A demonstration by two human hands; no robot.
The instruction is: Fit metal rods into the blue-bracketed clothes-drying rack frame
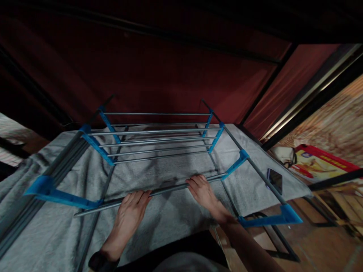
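Note:
My left hand (133, 206) is wrapped over a grey metal tube (167, 189), left of its middle. Farther right along the same tube, my right hand (200, 189) grips it with curled fingers. The tube's right end meets a blue plastic bracket (236, 165) on the frame. Its left end passes by another blue bracket (70, 201) and sticks out beyond it; whether it is seated there I cannot tell. Both brackets belong to a rack frame (161, 132) of grey tubes, with several crossbars fitted at its far part.
A grey cloth (176, 166) covers the surface under the rack. Loose grey tubes (31, 219) lie at the left. A phone (275, 180) rests on the cloth at the right, near a red and yellow box (320, 164). Dark red panels (159, 75) stand behind.

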